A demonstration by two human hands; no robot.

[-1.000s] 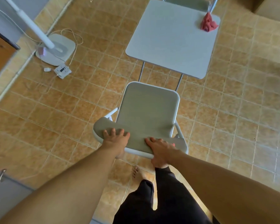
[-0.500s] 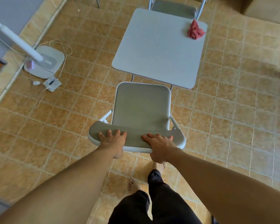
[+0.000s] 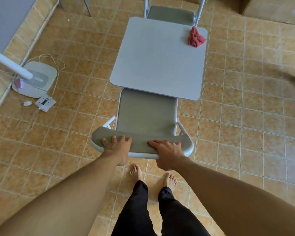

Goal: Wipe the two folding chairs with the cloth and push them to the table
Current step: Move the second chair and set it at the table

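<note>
Slid forward, padded chair under smooth table

- The near chair is padded in grey-green and framed in white.
- The far chair is covered likewise.
- The table is finished in pale grey.
- The cloth is coloured red.
- The floor is tiled in mottled tan, gridded by pale grout.

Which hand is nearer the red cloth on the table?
Right. The cloth sits far right on the table; the right hand grips the chair backrest right of centre, the left hand left of centre, farther away.
</note>
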